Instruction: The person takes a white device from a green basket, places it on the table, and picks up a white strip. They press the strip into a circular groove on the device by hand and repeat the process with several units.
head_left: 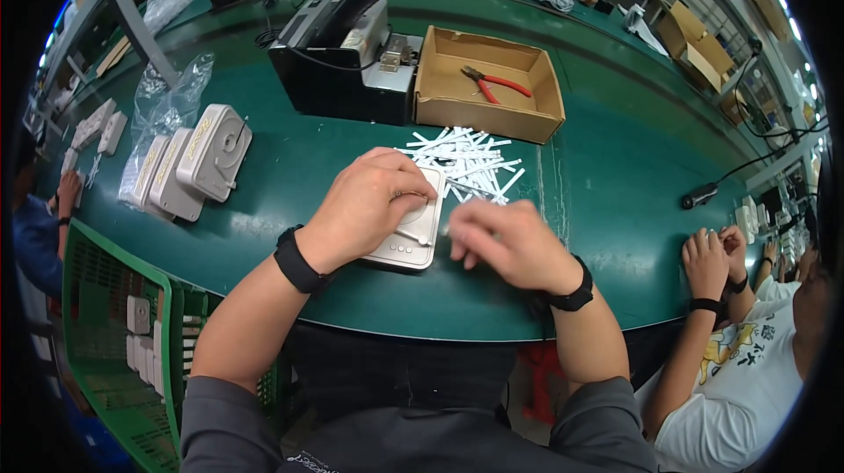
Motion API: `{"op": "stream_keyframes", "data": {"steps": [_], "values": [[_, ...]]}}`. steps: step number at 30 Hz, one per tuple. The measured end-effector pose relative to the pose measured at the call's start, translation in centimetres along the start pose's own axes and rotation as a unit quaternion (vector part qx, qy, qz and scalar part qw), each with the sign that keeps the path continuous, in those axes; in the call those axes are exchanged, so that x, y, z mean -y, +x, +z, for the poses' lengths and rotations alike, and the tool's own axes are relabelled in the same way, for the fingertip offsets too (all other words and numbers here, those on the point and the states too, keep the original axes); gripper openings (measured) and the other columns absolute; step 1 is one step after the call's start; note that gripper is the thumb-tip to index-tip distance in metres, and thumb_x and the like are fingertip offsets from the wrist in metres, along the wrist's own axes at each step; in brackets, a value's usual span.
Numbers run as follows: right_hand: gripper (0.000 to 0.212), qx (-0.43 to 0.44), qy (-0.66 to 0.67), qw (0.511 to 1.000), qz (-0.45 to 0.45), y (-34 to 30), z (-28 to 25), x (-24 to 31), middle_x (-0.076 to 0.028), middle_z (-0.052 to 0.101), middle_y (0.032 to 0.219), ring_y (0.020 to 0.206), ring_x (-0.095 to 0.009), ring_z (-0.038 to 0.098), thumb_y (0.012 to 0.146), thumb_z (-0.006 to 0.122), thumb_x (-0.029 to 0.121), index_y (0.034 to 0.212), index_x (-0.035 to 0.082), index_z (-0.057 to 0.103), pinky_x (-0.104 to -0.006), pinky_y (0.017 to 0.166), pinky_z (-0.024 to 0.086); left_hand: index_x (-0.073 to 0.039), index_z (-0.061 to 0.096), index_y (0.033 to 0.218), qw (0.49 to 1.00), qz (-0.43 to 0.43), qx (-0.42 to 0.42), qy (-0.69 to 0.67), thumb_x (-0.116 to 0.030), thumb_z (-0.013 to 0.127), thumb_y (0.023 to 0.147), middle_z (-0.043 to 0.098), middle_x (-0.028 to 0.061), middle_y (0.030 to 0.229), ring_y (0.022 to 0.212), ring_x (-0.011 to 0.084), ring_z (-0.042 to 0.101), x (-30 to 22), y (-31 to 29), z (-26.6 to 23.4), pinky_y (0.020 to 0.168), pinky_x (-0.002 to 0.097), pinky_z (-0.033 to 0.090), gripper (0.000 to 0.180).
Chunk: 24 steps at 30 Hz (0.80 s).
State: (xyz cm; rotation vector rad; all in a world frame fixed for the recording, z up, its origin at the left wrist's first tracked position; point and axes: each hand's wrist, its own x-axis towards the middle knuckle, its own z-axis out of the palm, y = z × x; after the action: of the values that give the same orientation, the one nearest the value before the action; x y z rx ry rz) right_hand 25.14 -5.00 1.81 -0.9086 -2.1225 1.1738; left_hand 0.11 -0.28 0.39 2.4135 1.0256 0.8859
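A white rounded-corner plastic housing (411, 255) lies on the green table in front of me, with small round buttons along its near end. My left hand (365, 205) lies over its left and upper part. Thumb and fingertips press together there, and whatever they pinch is too small to make out. Just right of the housing is my right hand (519, 246), fingers curled and blurred by motion; I cannot see whether it holds anything. Beyond both hands spreads a loose heap of short white strips (470, 159).
A cardboard tray (549, 126) holds red-handled cutters (497, 82). Beside it stands a black dispenser-like machine (308, 86). Similar white housings (211, 152) are stacked at left, above a green crate (119, 271). Another person's hands (708, 258) rest at the right table edge.
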Motion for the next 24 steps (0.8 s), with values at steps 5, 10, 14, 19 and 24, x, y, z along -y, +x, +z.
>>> {"op": "stream_keyframes", "data": {"steps": [5, 10, 14, 19, 24], "values": [[0.013, -0.125, -0.001, 0.989, 0.080, 0.4, -0.8, -0.9, -0.006, 0.075, 0.080, 0.067, -0.016, 0.073, 0.106, 0.060, 0.010, 0.107, 0.000, 0.069, -0.0301, 0.066, 0.058, -0.002, 0.075, 0.105, 0.994, -0.096, 0.036, -0.033, -0.005, 0.084, 0.082, 0.072, 0.0112, 0.109, 0.105, 0.0307, 0.068, -0.4, 0.9, -0.5, 0.092, 0.0392, 0.056, 0.025], [0.013, -0.153, -0.027, 0.986, 0.058, 1.0, -0.3, -1.7, -0.009, 0.075, 0.089, 0.076, -0.020, 0.074, 0.106, 0.061, 0.007, 0.111, -0.001, 0.069, -0.0318, 0.071, 0.058, 0.000, 0.073, 0.106, 0.995, -0.087, 0.010, -0.052, -0.007, 0.087, 0.080, 0.072, 0.0127, 0.110, 0.106, 0.0322, 0.068, 0.0, 0.5, -0.4, 0.092, 0.0396, 0.056, 0.030], [0.012, -0.197, -0.123, 0.972, -0.046, 2.0, 0.0, -2.8, -0.013, 0.075, 0.105, 0.094, -0.026, 0.075, 0.104, 0.063, 0.007, 0.112, -0.001, 0.068, -0.0357, 0.082, 0.059, -0.001, 0.072, 0.105, 0.996, -0.080, -0.028, 0.001, -0.005, 0.086, 0.080, 0.072, 0.0122, 0.111, 0.106, 0.0320, 0.069, -0.8, 0.3, -0.3, 0.093, 0.0403, 0.056, 0.029], [0.011, -0.169, -0.184, 0.961, -0.115, 3.9, 0.5, -3.5, -0.018, 0.072, 0.125, 0.113, -0.035, 0.071, 0.101, 0.067, 0.005, 0.109, -0.002, 0.066, -0.0407, 0.094, 0.057, -0.001, 0.074, 0.100, 0.999, -0.010, -0.034, 0.033, -0.004, 0.081, 0.083, 0.070, 0.0107, 0.104, 0.103, 0.0321, 0.067, -0.5, -0.2, 0.2, 0.089, 0.0415, 0.055, 0.018], [0.008, -0.185, -0.201, 0.957, -0.097, 2.7, 1.0, -2.8, -0.017, 0.074, 0.119, 0.107, -0.036, 0.072, 0.099, 0.068, 0.003, 0.106, -0.002, 0.066, -0.0404, 0.091, 0.058, -0.004, 0.079, 0.095, 0.998, -0.033, 0.020, -0.043, -0.001, 0.080, 0.085, 0.073, 0.0083, 0.109, 0.109, 0.0296, 0.068, 0.1, -0.2, 0.1, 0.093, 0.0399, 0.056, 0.011]]}}
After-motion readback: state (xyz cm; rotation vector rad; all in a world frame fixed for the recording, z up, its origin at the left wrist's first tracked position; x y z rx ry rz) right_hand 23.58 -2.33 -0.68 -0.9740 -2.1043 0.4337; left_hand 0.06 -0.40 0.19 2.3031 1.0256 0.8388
